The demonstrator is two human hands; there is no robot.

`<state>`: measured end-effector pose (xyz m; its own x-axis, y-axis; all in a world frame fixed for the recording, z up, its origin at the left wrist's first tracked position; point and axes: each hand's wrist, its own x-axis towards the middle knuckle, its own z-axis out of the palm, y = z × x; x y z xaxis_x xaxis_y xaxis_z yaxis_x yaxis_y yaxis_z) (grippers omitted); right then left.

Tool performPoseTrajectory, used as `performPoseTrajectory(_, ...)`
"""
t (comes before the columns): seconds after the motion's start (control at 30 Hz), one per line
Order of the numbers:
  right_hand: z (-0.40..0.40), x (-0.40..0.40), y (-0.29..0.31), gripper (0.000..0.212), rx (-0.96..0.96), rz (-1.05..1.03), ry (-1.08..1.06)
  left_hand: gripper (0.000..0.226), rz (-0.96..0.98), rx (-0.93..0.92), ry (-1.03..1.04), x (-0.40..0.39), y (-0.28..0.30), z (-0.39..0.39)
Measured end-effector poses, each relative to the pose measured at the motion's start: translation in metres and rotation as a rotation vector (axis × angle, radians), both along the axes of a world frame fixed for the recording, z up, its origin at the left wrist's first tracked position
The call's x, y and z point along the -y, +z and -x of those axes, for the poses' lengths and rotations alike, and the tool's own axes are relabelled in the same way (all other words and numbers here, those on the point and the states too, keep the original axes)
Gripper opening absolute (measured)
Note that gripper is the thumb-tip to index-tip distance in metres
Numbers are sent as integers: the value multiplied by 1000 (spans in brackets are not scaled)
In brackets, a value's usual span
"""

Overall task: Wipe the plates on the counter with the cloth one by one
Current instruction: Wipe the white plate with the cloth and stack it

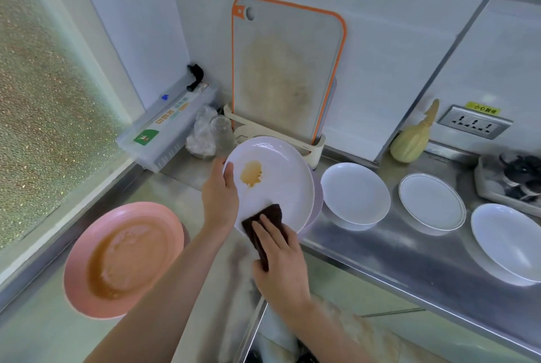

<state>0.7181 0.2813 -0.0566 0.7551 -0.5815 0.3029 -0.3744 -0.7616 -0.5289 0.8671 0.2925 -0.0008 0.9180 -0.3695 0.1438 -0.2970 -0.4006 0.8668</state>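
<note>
My left hand (pixel 220 196) grips the left rim of a pale lilac plate (pixel 281 175), held tilted above the counter, with a brown sauce stain near its middle. My right hand (pixel 278 257) presses a dark brown cloth (pixel 265 223) against the plate's lower edge, fingers curled over the cloth. Another lilac plate (pixel 318 204) shows just behind the held one. A pink plate (pixel 123 257) smeared with brown sauce lies at the lower left. On the steel counter to the right stand a white bowl (pixel 355 196), a small white plate (pixel 431 201) and a white dish (pixel 509 241).
An orange-edged cutting board (pixel 287 70) leans in a rack against the wall. A cling-film box (pixel 167 128), a glass and crumpled plastic sit at the back left. A squash (pixel 411 140), a wall socket (pixel 475 125) and a tray (pixel 510 178) are at the right.
</note>
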Motion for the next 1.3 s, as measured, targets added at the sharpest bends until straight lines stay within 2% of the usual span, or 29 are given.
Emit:
performPoseTrajectory(0.13, 12, 36, -15, 50, 1, 314, 27, 26, -13, -46, -41, 3, 5, -4)
performPoseTrajectory(0.27, 28, 89, -21, 44, 74, 442, 6, 25, -47, -68, -176, 12, 15, -21)
performPoseTrajectory(0.33, 32, 105, -11, 45, 124, 479, 49, 27, -59, -77, -223, 19, 21, -30)
performPoseTrajectory(0.43, 24, 100, 8, 24, 224, 495, 57, 28, 3, -111, -231, 30, 31, -31)
performPoseTrajectory(0.5, 11, 78, 14, 31, 250, 376, 34, 28, 44, -92, -194, 39, 36, -25)
performPoseTrajectory(0.57, 0, 55, 9, 49, 239, 256, 38, 26, 44, -19, -182, 46, 40, -20)
performPoseTrajectory(0.63, -5, 45, 7, 61, 228, 233, 75, 23, 9, 31, -239, 50, 43, -19)
performPoseTrajectory(0.77, 12, 77, 9, 44, 174, 458, 146, 17, -27, 48, -343, 46, 45, -30)
performPoseTrajectory(0.83, 25, 102, 5, 43, 129, 538, 141, 19, -32, 62, -374, 46, 49, -35)
performPoseTrajectory(0.93, 37, 132, 5, 42, 162, 618, 114, 25, -50, 65, -449, 48, 55, -36)
performPoseTrajectory(1.0, 40, 140, 13, 39, 219, 659, 135, 23, -43, 19, -455, 52, 58, -32)
performPoseTrajectory(1.07, 41, 140, 20, 37, 259, 654, 148, 20, 26, -104, -394, 56, 66, -27)
performPoseTrajectory(1.17, 37, 140, 30, 28, 296, 608, 86, 9, 253, -379, -352, 53, 72, -14)
performPoseTrajectory(1.23, 28, 138, 35, 33, 327, 583, -15, 30, 371, -484, -350, 52, 67, 12)
performPoseTrajectory(1.3, 14, 130, 39, 45, 368, 549, -120, 43, 478, -480, -328, 57, 56, 50)
